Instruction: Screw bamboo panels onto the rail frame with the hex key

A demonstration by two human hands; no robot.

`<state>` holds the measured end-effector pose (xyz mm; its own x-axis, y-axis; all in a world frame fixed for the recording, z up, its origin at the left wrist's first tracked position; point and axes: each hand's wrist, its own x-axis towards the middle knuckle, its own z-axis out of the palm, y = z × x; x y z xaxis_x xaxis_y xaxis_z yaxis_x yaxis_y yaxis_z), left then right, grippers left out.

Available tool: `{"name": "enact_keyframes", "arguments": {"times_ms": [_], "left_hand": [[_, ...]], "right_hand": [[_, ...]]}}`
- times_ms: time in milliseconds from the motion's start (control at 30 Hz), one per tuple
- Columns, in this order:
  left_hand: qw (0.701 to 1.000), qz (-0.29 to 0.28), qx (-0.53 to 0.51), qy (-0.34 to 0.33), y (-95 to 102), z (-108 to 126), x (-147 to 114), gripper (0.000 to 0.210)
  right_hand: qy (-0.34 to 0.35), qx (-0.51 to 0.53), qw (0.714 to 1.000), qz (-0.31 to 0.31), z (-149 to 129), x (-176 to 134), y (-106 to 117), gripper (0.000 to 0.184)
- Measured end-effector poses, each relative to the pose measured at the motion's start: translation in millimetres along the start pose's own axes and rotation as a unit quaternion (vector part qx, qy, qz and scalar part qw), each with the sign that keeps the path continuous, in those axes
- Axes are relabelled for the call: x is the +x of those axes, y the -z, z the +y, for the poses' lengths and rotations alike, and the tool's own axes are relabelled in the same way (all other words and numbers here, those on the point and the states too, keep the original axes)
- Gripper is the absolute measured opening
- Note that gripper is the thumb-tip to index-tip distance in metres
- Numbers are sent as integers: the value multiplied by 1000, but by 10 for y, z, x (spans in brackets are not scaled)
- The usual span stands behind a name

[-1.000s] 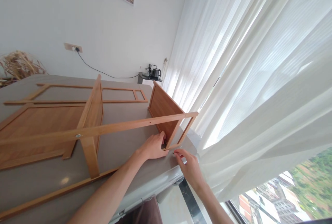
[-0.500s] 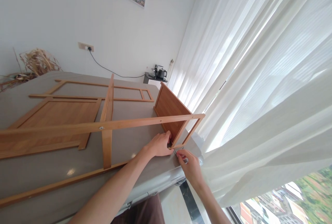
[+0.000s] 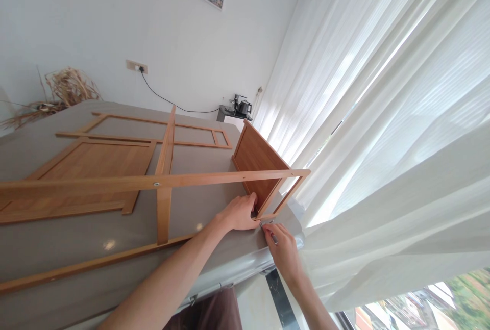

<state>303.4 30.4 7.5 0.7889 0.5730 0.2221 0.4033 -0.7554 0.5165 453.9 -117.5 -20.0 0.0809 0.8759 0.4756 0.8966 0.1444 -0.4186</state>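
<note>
A wooden frame (image 3: 214, 178) with a slatted side panel (image 3: 264, 162) stands on the grey-covered table. My left hand (image 3: 240, 212) is wrapped round the frame's lower near corner, at the foot of the panel; some fingers are hidden behind the wood. Just right of it, my right hand (image 3: 281, 243) pinches a small thin metal tool, apparently a hex key (image 3: 274, 239), its tip close to the corner. Whether the tip sits in a screw is too small to tell. A bolt head (image 3: 156, 184) shows in the upper rail.
A flat wooden panel (image 3: 103, 159) and an open wooden frame (image 3: 133, 119) lie on the grey table cover (image 3: 202, 159). White curtains (image 3: 363, 167) hang close on the right. A black kettle (image 3: 244, 107) stands on a small stand at the back. Dried stalks (image 3: 71, 86) are at the far left.
The view has shifted slightly, so everything sits a little further right. My right hand has turned a little, showing more of the metal tool. My left hand keeps its hold.
</note>
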Motion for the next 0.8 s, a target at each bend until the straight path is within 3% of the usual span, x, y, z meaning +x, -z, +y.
{"name": "enact_keyframes", "arguments": {"times_ms": [800], "left_hand": [[1000,-8,-9,6,22,18,-9,42]], "right_hand": [[85,-80,993,-8,-13,-15,-9,26]]}}
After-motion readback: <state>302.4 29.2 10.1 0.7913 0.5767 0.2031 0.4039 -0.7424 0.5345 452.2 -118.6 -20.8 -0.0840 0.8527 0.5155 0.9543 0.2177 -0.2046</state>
